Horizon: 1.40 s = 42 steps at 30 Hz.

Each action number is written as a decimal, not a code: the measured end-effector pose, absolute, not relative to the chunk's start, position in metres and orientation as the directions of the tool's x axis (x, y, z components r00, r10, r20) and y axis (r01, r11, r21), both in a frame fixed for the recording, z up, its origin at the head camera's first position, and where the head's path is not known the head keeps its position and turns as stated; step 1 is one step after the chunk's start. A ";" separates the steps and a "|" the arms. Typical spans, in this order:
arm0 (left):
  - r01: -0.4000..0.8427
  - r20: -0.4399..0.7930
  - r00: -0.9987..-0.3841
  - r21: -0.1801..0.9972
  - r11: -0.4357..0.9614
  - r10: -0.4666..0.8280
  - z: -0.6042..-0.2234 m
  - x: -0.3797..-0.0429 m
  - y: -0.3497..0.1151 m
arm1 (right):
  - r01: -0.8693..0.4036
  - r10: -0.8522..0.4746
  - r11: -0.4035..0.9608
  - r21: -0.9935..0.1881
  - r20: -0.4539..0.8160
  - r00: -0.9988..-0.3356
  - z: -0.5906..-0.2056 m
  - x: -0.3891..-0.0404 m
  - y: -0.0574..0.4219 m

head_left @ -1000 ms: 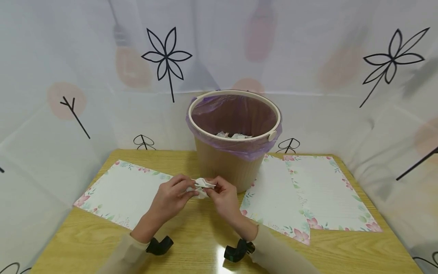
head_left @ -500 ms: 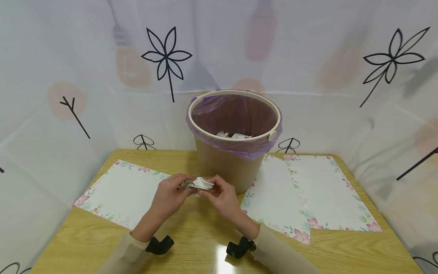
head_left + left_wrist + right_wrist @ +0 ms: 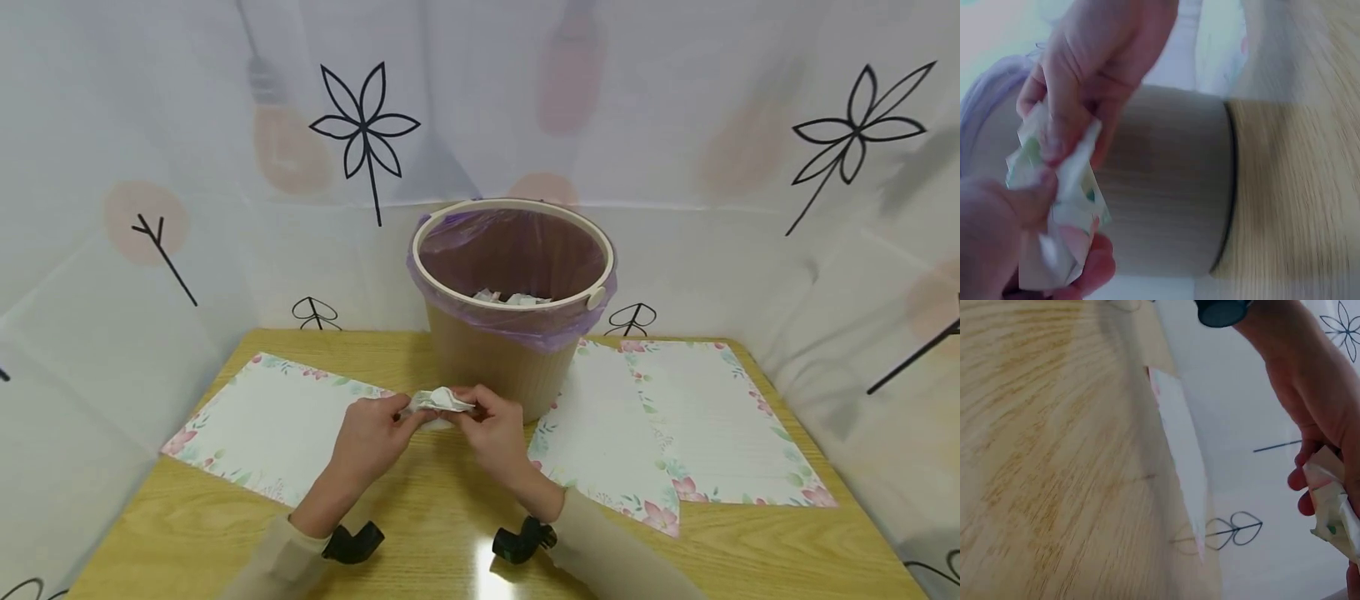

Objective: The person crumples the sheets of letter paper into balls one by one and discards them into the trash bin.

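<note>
Both hands hold one crumpled piece of floral-bordered paper [image 3: 441, 400] above the table, just in front of the bin. My left hand [image 3: 372, 437] grips its left side, thumb on the near face. On the other side my right hand [image 3: 491, 433] pinches it between thumb and fingers. Up close in the left wrist view, the paper [image 3: 1069, 206] shows creased folds with green and pink print, and the two thumbs nearly meet on it. The right wrist view catches the paper [image 3: 1334, 512] at its right edge, with the left hand's fingertips behind it.
A beige bin [image 3: 495, 367] with a purple liner [image 3: 555, 333] stands behind the hands, white crumpled paper [image 3: 517, 298] inside. One floral sheet [image 3: 285, 421] lies left on the wooden table [image 3: 420, 533]. Two overlapping sheets, the nearer sheet [image 3: 600, 442] and farther sheet [image 3: 727, 425], lie right.
The hands have stayed in front of the bin while the fingers shift on the paper. It is folded into a more compact wad, and the left fingers have moved round its left end.
</note>
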<state>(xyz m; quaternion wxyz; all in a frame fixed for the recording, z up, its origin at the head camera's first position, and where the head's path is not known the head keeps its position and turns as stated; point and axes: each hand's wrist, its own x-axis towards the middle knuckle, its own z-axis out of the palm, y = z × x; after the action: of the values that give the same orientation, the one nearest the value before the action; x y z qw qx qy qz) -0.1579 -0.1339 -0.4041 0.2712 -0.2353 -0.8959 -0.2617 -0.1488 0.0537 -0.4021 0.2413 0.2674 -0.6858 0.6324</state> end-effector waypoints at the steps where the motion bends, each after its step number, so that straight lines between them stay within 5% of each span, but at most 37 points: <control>1: 0.558 0.615 -0.742 0.345 0.755 0.267 -0.403 -0.157 -0.132 | -0.694 -0.054 0.080 -0.715 0.692 -0.719 -0.402 -0.149 0.053; 6: 0.521 0.614 -0.764 0.409 0.749 0.196 -0.399 -0.154 -0.124 | -0.789 -0.029 0.164 -0.592 0.797 -0.603 -0.399 -0.150 0.050; 10: 0.503 0.542 -0.818 0.515 0.695 0.191 -0.394 -0.151 -0.125 | -0.806 -0.037 0.191 -0.561 0.816 -0.577 -0.396 -0.151 0.052; 17: 0.480 0.308 -0.862 0.754 0.450 0.402 -0.391 -0.152 -0.144 | -0.726 -0.027 0.189 -0.661 0.736 -0.677 -0.391 -0.151 0.062; 25: 0.446 0.201 -0.688 0.875 0.188 0.698 -0.388 -0.160 -0.169 | -0.538 -0.052 0.086 -0.839 0.536 -0.843 -0.395 -0.153 0.074; 27: 0.434 0.220 -0.682 0.890 0.143 0.697 -0.390 -0.162 -0.170 | -0.485 -0.069 0.050 -0.873 0.481 -0.874 -0.396 -0.154 0.077; 35: 0.417 0.273 -0.824 0.885 0.205 0.496 -0.395 -0.162 -0.154 | -0.336 -0.153 -0.138 -0.932 0.356 -0.922 -0.426 -0.174 0.080; 42: 0.331 0.205 -0.827 0.930 0.159 0.523 -0.396 -0.165 -0.144 | -0.264 -0.275 -0.292 -0.919 0.345 -0.897 -0.427 -0.171 0.078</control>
<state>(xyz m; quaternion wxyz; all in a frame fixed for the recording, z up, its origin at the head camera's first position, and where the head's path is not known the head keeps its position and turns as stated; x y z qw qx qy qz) -0.1651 -0.1438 -0.3964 -0.0820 -0.2822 -0.7568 -0.5838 -0.1715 0.0780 -0.4267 -0.0034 0.2264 -0.5951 0.7711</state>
